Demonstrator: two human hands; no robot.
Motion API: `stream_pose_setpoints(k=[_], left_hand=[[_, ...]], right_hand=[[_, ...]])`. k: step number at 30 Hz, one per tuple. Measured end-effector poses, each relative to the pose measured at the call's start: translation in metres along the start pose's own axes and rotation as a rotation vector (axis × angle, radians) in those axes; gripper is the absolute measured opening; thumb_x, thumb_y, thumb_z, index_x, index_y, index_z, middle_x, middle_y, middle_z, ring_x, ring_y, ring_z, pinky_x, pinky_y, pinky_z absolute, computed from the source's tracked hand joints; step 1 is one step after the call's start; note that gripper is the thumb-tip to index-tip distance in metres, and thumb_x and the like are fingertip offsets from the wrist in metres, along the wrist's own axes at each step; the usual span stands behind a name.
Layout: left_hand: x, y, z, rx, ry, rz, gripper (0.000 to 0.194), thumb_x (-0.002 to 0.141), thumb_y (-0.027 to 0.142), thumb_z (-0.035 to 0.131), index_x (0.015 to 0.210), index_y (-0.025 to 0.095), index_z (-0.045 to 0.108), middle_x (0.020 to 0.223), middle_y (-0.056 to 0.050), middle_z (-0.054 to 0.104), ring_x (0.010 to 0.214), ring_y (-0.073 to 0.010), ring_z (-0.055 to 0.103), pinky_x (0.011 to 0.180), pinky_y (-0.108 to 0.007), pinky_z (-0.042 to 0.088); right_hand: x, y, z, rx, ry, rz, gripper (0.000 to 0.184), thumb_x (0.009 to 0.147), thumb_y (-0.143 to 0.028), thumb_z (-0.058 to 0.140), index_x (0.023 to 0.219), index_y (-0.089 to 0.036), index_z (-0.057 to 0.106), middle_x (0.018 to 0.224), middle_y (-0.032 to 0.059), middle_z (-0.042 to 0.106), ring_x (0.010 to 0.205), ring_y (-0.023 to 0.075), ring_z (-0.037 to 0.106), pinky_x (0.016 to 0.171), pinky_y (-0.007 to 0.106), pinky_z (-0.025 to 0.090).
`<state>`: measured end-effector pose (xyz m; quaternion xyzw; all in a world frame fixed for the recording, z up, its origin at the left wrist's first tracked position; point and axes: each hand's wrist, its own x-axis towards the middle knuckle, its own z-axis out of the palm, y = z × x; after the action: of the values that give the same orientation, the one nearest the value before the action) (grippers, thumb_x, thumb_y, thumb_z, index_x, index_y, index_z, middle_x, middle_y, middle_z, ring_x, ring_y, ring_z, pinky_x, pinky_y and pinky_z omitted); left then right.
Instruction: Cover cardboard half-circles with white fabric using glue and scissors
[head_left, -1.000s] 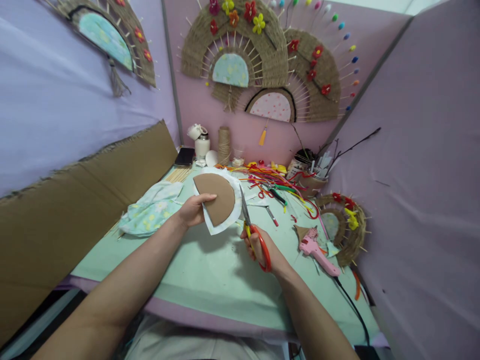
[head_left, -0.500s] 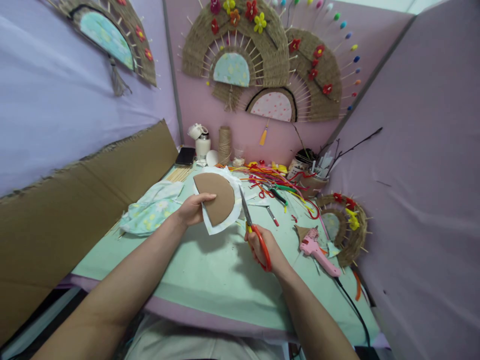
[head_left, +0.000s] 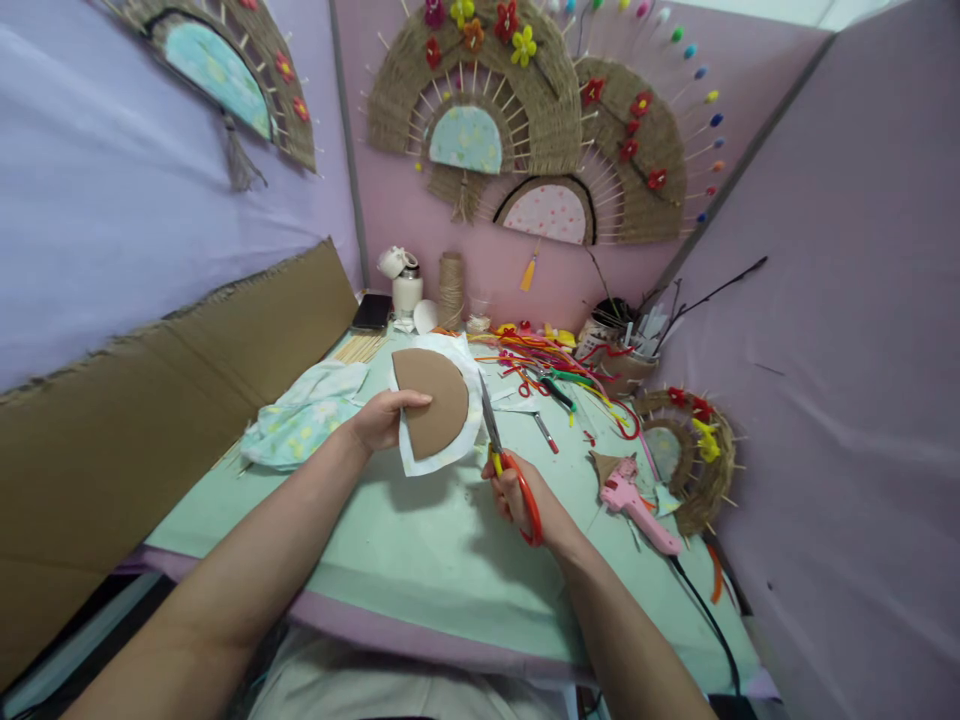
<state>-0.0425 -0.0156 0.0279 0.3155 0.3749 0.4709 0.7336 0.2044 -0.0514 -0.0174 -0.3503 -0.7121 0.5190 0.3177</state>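
My left hand (head_left: 386, 418) grips a half-round piece of brown cardboard (head_left: 439, 400) by its straight edge, thumb on top. White fabric (head_left: 474, 425) lies behind the cardboard and shows as a border around it. In my right hand (head_left: 517, 495) is a pair of scissors (head_left: 489, 420) with red and yellow handles, blades pointing up and away. The blades are beside the right edge of the fabric; whether they touch it I cannot tell. Both hands are above the green-covered table (head_left: 420, 580).
A pink glue gun (head_left: 637, 510) with a black cord lies at the right, near a woven twine fan (head_left: 709, 470). Patterned cloth (head_left: 304, 420) is at the left, before a cardboard panel (head_left: 187, 370). Farther back are colourful pipe cleaners (head_left: 525, 345), a twine spool (head_left: 451, 290) and a cutter knife (head_left: 546, 432).
The cardboard and fabric have turned slightly clockwise in my left hand, so the straight edge stands more upright. The scissors have barely moved.
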Motion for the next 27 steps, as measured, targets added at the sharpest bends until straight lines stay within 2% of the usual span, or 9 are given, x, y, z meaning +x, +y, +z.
stream_pose_setpoints(k=[10,18,24,27], left_hand=[[0.0005,-0.0023,-0.0010,0.065,-0.006,-0.036,0.044,0.071,0.016,0.061,0.114,0.010,0.063,0.092,-0.010,0.075,0.083,-0.0236,0.069,0.078,-0.034,0.053],[-0.0020,0.0007,0.0043,0.017,0.047,-0.042,0.036,0.069,0.014,0.061,0.104,0.010,0.066,0.087,-0.009,0.075,0.076,-0.0215,0.068,0.072,-0.033,0.054],[-0.0031,0.0014,0.0039,0.023,0.053,-0.032,0.040,0.070,0.014,0.061,0.110,0.009,0.064,0.088,-0.010,0.075,0.079,-0.0224,0.068,0.074,-0.033,0.053],[-0.0027,0.0011,0.0031,0.037,0.040,-0.031,0.041,0.070,0.015,0.061,0.111,0.009,0.064,0.090,-0.010,0.074,0.082,-0.0237,0.068,0.076,-0.034,0.053]], right_hand=[[-0.0004,-0.0028,0.0021,-0.020,0.066,0.023,0.058,0.081,-0.076,0.032,0.080,-0.020,0.046,0.055,-0.0063,0.038,0.042,0.0086,0.036,0.041,0.021,0.029],[0.0014,0.0021,-0.0008,-0.036,0.089,0.061,0.053,0.080,-0.072,0.040,0.075,-0.019,0.049,0.051,-0.0074,0.034,0.042,0.0086,0.033,0.040,0.021,0.026],[0.0004,-0.0024,-0.0006,-0.029,0.045,0.021,0.057,0.079,-0.074,0.040,0.085,-0.018,0.052,0.058,-0.0047,0.042,0.049,0.0104,0.037,0.045,0.022,0.032],[-0.0004,-0.0046,0.0000,-0.031,0.030,-0.011,0.061,0.079,-0.077,0.035,0.086,-0.019,0.051,0.059,-0.0048,0.041,0.049,0.0105,0.036,0.045,0.023,0.032]])
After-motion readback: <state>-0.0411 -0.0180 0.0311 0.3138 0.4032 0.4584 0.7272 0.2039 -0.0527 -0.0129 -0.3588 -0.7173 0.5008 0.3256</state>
